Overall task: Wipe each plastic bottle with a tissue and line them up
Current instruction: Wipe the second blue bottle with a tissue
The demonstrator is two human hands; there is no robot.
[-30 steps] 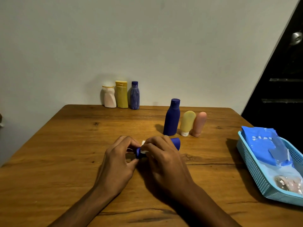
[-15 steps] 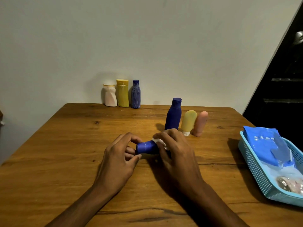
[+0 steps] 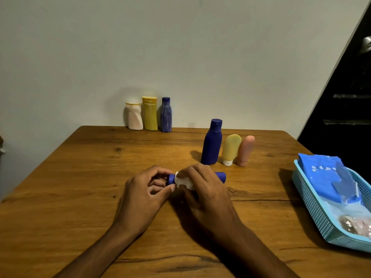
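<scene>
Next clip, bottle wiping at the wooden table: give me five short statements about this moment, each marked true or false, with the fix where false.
1. Both hands hold one small blue bottle lying sideways. True: the left hand grips one end and the right hand presses a white tissue on it.
2. Three bottles stand at the wall. True: a white bottle, a yellow bottle and a striped blue bottle.
3. The tall blue bottle lies on its side. False: it stands upright.
4. The basket is to the person's left. False: it is on the right.
5. The pink tube stands apart from the yellow tube. False: they stand side by side.
</scene>
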